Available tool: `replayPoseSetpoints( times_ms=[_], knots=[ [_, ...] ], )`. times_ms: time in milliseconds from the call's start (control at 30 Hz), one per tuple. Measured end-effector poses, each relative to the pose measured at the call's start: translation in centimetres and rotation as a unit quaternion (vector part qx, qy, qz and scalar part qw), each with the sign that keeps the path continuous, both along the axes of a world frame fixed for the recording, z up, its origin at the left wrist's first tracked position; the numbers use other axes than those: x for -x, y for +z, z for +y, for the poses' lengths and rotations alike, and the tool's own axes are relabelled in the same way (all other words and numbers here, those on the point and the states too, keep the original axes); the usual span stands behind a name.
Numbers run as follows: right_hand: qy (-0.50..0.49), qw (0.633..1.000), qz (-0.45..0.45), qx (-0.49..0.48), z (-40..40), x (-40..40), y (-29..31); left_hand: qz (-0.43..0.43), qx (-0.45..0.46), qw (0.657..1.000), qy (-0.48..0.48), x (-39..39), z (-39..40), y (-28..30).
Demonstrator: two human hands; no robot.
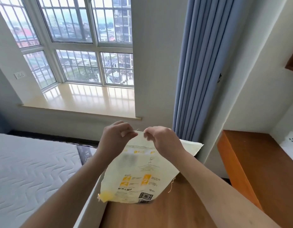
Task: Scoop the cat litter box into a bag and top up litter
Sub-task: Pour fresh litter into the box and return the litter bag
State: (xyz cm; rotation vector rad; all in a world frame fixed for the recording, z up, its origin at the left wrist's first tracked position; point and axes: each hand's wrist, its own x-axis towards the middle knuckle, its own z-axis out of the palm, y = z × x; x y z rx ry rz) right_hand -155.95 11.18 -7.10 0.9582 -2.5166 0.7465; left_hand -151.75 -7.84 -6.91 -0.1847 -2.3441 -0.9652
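Note:
A pale yellow cat litter bag (139, 175) with yellow squares, printed text and a QR code stands upright on a wooden surface (167, 214). My left hand (115, 137) and my right hand (160, 137) both pinch the bag's top edge, close together, with a thin thread showing between the fingers. The top right corner of the bag flops out behind my right wrist. A loose thread hangs off the bag's right side. No litter box or scoop is in view.
A white quilted mattress (32, 170) lies at the left. An orange wooden desk (251, 160) stands at the right under a wall socket. Blue curtains (203, 68) hang behind the bag. A barred bay window (80, 46) with a pale sill fills the upper left.

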Motion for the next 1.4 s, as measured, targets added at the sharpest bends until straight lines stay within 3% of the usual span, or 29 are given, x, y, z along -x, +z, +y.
replayPoseSetpoints(
  times_ms=[67,200,300,400,667,867,1000,1100,1200,1400],
  knots=[
    [0.006,1.000,0.015,-0.004,-1.3,2.6,-0.1,-0.014,-0.050,0.999,0.013,1.8,-0.9,-0.5],
    [-0.001,1.000,0.006,-0.001,-2.7,7.0,0.0,-0.129,-0.164,0.978,-0.019,4.8,-3.9,-3.9],
    [-0.002,1.000,0.010,0.013,-3.2,10.0,0.5,-0.237,-0.207,0.948,-0.058,7.3,-6.0,-7.3],
    [-0.012,0.999,0.008,0.036,-3.2,13.3,1.1,-0.288,-0.224,0.929,-0.065,9.6,-6.1,-9.4],
    [-0.035,0.997,-0.040,0.056,-2.8,22.0,1.4,-0.231,-0.280,0.931,0.026,17.6,-4.8,-10.4],
    [0.026,0.997,-0.075,0.018,-2.1,29.9,1.4,-0.217,-0.218,0.949,0.068,24.4,-3.7,-11.2],
    [0.117,0.990,0.050,-0.058,-3.8,34.7,-0.1,-0.233,-0.162,0.952,0.113,28.4,-3.3,-12.9],
    [0.200,0.960,0.148,-0.129,-5.9,37.6,-2.0,-0.250,-0.134,0.947,0.147,31.3,-2.9,-14.0],
    [0.280,0.929,0.184,-0.156,-7.9,39.6,-5.1,-0.262,-0.124,0.942,0.168,33.8,-2.5,-15.0],
    [0.219,0.924,0.165,-0.268,-9.9,43.3,-12.0,-0.292,-0.162,0.925,0.182,37.3,-1.7,-19.1]
  ],
)
